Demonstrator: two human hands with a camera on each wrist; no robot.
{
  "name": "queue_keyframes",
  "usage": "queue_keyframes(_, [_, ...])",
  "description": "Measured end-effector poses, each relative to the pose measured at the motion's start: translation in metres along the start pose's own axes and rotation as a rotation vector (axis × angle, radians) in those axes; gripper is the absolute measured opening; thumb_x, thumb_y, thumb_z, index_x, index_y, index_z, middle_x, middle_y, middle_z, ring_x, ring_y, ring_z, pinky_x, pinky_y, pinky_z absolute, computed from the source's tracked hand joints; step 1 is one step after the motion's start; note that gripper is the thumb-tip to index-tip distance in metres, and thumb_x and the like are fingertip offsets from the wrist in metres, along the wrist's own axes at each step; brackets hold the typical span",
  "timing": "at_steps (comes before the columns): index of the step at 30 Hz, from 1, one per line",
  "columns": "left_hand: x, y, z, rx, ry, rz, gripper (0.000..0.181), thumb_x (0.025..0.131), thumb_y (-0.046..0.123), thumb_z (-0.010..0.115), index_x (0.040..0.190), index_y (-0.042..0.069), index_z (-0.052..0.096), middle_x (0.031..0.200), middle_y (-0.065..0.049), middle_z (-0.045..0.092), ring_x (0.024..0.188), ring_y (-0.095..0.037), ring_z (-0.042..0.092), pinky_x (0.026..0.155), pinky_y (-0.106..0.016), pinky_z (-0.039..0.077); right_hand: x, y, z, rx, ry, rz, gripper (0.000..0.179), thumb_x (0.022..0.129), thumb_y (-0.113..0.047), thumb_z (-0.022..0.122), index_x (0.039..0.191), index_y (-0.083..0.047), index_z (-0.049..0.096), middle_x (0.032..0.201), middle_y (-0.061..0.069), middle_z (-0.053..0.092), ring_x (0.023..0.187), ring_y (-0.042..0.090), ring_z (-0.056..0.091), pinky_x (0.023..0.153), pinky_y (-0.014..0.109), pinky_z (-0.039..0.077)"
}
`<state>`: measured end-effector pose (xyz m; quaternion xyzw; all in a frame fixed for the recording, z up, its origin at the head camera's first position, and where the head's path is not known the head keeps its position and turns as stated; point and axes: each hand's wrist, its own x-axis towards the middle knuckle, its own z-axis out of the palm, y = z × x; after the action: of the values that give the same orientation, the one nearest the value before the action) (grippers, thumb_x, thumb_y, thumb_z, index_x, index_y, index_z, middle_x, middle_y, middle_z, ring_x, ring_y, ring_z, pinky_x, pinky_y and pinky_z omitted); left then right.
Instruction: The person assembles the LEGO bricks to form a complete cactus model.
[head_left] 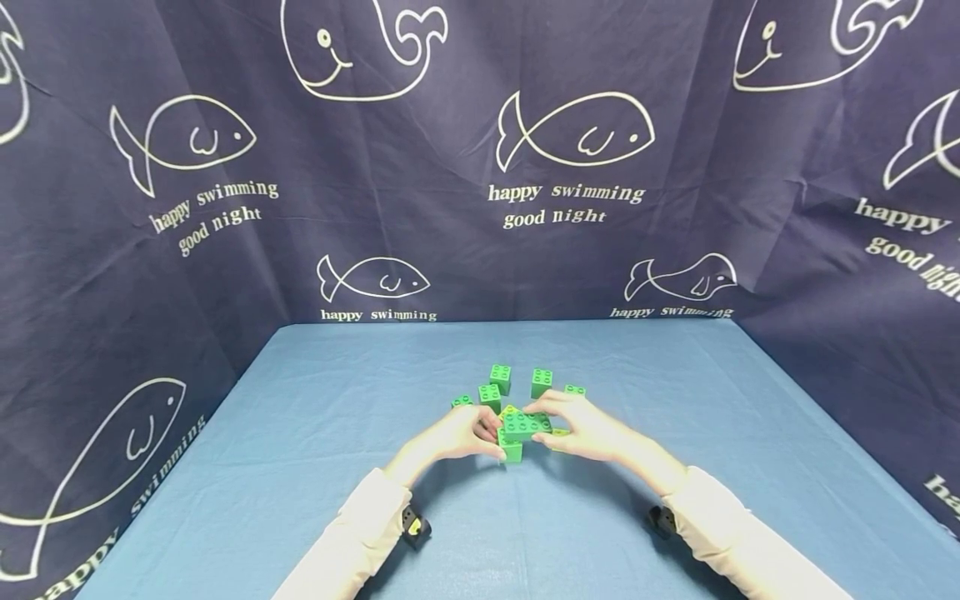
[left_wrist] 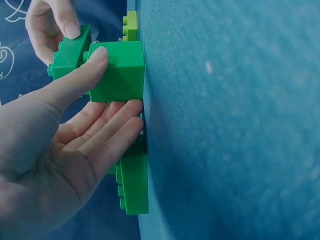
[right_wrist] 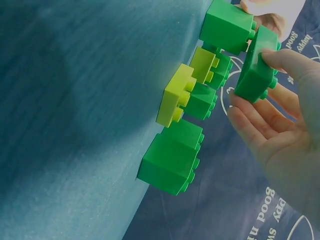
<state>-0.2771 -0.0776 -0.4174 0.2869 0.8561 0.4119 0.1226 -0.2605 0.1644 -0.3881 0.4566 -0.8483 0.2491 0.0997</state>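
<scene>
My left hand (head_left: pixel 463 433) pinches a tall green toy brick (left_wrist: pixel 120 72) between thumb and fingers; this brick stands at table level. My right hand (head_left: pixel 592 429) holds a longer, flatter green brick (right_wrist: pixel 257 62), thumb on one side and fingers on the other. In the left wrist view that long brick (left_wrist: pixel 72 52) is beside the studs of the tall one, tilted a little. Whether the two touch I cannot tell. Both bricks have their studs facing up in the head view. Close by lie yellow-green bricks (right_wrist: pixel 175 95), partly hidden by the hands in the head view.
Several other green bricks stand behind the hands, among them one at the back (head_left: pixel 500 377), one to its right (head_left: pixel 542 381) and one at the far right (head_left: pixel 575 390). A blue cloth (head_left: pixel 375 367) covers the table, and a dark printed curtain (head_left: pixel 465 158) hangs behind it.
</scene>
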Motion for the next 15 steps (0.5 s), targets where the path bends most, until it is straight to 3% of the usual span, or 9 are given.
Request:
queue_keyframes(5, [0.0014, -0.0068, -0.0003, -0.022, -0.011, 0.057, 0.039, 0.074, 0.024, 0.080, 0.097, 0.000, 0.060, 0.087, -0.004, 0.065, 0.080, -0.011, 0.068, 0.072, -0.019, 0.055, 0.0011, -0.0018, 0.0022, -0.015, -0.019, 0.018, 0.032, 0.085, -0.017, 0.066, 0.114, -0.005, 0.063, 0.101, 0.003, 0.063, 0.092, 0.014, 0.059, 0.080, 0.030, 0.051])
queue_keyframes(8, [0.0026, -0.0076, 0.0010, -0.026, -0.007, 0.038, 0.036, 0.075, 0.020, 0.080, 0.097, 0.000, 0.060, 0.089, -0.006, 0.065, 0.084, -0.015, 0.069, 0.073, -0.020, 0.055, 0.0017, -0.0029, 0.0032, -0.021, -0.024, 0.017, 0.032, 0.085, -0.016, 0.067, 0.114, -0.004, 0.064, 0.101, 0.003, 0.063, 0.091, 0.014, 0.060, 0.081, 0.031, 0.051])
queue_keyframes(10, [0.0007, -0.0017, 0.0008, -0.033, -0.005, -0.006, 0.034, 0.074, 0.012, 0.080, 0.096, -0.002, 0.059, 0.091, -0.009, 0.065, 0.086, -0.020, 0.069, 0.074, -0.021, 0.055, 0.0022, -0.0037, 0.0036, -0.020, -0.023, 0.013, 0.032, 0.084, -0.016, 0.067, 0.113, -0.004, 0.064, 0.100, 0.004, 0.063, 0.091, 0.014, 0.060, 0.081, 0.031, 0.052])
queue_keyframes(15, [0.0007, -0.0016, 0.0014, -0.009, 0.003, -0.021, 0.031, 0.073, 0.010, 0.079, 0.094, -0.001, 0.060, 0.092, -0.008, 0.066, 0.087, -0.022, 0.070, 0.072, -0.018, 0.054, 0.0034, -0.0063, 0.0037, -0.014, -0.032, 0.022, 0.031, 0.085, -0.018, 0.067, 0.114, -0.005, 0.064, 0.100, 0.003, 0.062, 0.088, 0.013, 0.058, 0.078, 0.031, 0.051])
